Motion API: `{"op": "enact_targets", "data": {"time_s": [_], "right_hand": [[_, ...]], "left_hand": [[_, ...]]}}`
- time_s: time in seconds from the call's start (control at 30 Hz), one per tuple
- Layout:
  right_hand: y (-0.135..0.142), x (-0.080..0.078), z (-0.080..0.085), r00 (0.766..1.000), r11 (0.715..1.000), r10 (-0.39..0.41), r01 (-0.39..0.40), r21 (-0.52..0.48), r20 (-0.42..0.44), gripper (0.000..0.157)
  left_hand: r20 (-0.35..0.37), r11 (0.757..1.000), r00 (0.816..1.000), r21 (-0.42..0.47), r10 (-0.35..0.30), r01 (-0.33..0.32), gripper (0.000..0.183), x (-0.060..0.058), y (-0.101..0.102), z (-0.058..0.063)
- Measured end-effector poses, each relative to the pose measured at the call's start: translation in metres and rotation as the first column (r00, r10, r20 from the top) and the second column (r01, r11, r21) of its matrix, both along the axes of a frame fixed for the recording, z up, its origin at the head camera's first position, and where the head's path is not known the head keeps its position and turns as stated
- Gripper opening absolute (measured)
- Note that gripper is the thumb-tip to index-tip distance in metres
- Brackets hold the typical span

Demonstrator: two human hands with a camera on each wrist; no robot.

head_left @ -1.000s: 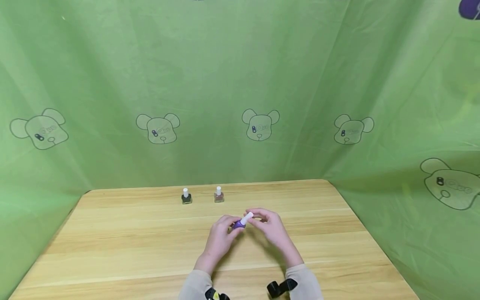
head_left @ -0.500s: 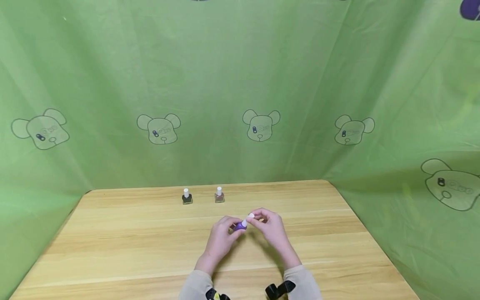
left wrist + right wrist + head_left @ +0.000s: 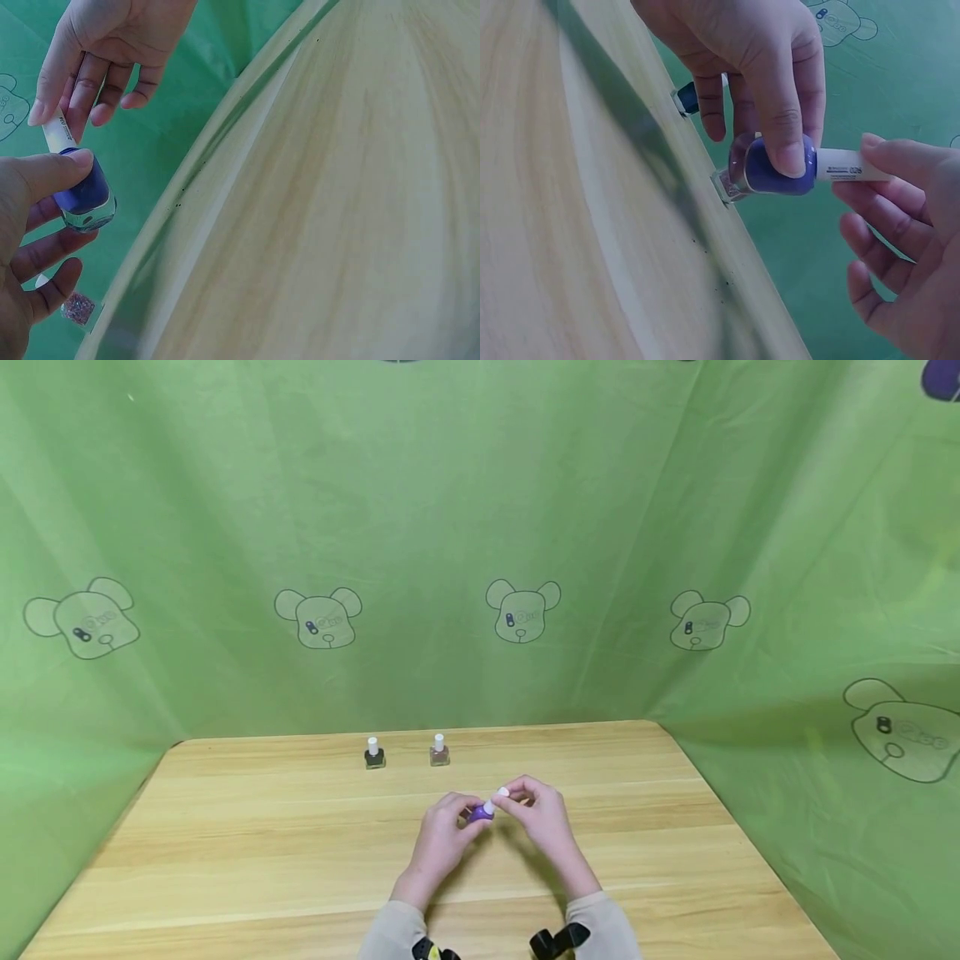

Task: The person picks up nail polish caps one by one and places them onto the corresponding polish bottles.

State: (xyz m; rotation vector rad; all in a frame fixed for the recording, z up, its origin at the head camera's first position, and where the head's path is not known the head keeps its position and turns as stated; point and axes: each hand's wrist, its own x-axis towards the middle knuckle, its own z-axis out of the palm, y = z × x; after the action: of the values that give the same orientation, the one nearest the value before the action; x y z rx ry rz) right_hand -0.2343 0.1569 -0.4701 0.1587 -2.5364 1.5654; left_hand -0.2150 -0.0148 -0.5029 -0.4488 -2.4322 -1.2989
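A nail polish bottle (image 3: 780, 169) with purple polish is held between both hands, tilted over the table. My left hand (image 3: 441, 837) grips its glass body, the thumb lying across the front in the left wrist view. The bottle's white cap (image 3: 847, 165) carries small dark print and is seated against the body. My right hand (image 3: 547, 818) pinches the cap near its end between thumb and forefinger. In the right wrist view, the other fingers (image 3: 870, 247) of that hand are loosely bent, away from the bottle.
Near the table's back edge stand two more white-capped nail polish bottles: a black one (image 3: 374, 758) and a brownish-pink glittery one (image 3: 439, 755). The wooden table (image 3: 247, 843) is bounded by a green curtain (image 3: 420, 527) printed with bear heads.
My right hand's fingers have shifted slightly on the cap and cover more of its length. The bottle has moved a touch to the right. The two bottles behind stay put.
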Motion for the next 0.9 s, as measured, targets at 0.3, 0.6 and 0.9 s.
{"op": "enact_targets", "data": {"time_s": [0.3,0.6,0.9], "right_hand": [[0.003,0.000,0.005,0.995,0.994,0.104,-0.103,-0.045,0.012,0.021],[0.021,-0.001,0.014,0.987,0.989,0.146,-0.147,-0.020,-0.060,0.024],[0.054,-0.006,0.019,0.993,0.992,0.064,-0.073,-0.099,-0.096,0.027]], "left_hand": [[-0.038,1.000,0.999,-0.002,0.008,-0.008,0.023,0.000,0.000,0.001],[-0.047,1.000,0.999,0.021,0.020,-0.019,0.022,-0.001,0.007,0.007],[-0.011,0.997,1.000,0.069,0.027,-0.026,0.020,-0.012,0.018,0.015]]}}
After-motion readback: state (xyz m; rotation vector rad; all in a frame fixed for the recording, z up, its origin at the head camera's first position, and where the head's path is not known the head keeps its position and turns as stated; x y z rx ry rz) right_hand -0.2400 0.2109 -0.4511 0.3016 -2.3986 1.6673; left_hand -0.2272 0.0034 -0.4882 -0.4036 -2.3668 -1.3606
